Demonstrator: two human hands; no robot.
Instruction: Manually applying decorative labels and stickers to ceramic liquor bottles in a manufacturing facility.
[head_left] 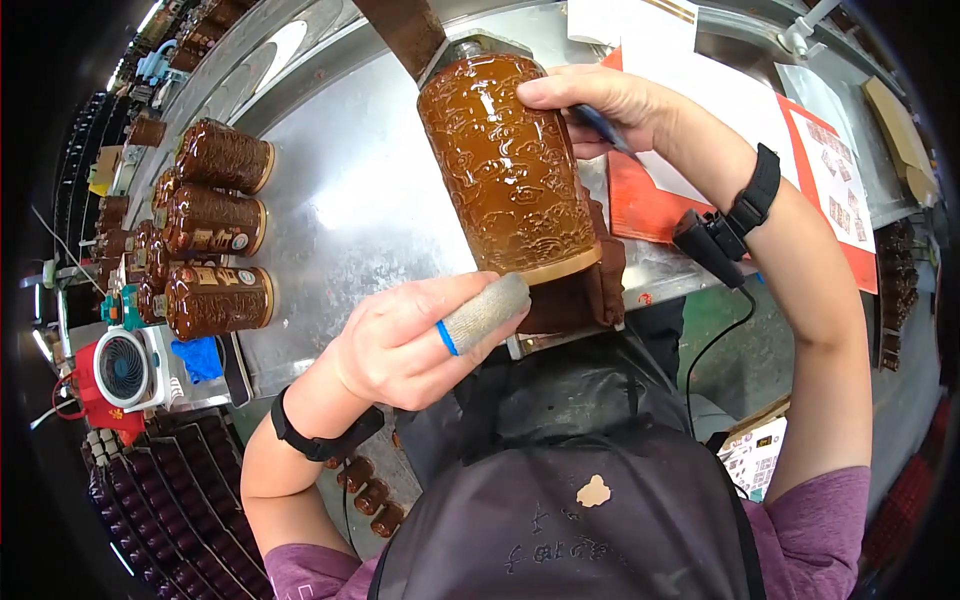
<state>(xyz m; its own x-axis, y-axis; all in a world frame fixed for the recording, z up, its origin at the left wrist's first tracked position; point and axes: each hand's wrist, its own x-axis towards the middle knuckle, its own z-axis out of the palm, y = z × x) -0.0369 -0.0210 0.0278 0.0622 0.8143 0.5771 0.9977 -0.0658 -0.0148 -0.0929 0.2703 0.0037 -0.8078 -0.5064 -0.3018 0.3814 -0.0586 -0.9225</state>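
A glossy brown jar (505, 165) with embossed patterns and a gold band tilts in front of me. My left hand (420, 335) is closed at its lower end; a grey cloth finger cot (488, 312) with a blue edge presses by the gold band (563, 266). At the jar's upper right, my right hand (615, 105) has its thumb on the shoulder, its other fingers partly hidden behind. A dark slim tool (606, 132) sticks out from under that hand; its kind is unclear. Brown cloth (607, 275) lies beneath the jar on a support.
Several similar brown jars (218, 222) lie stacked on the left of the metal table (335, 180). A small white fan (124, 368) stands at the left edge, near a blue cloth (197, 358). Red and white sheets (645, 205) lie right. A brown metal bar (405, 35) rises behind the jar.
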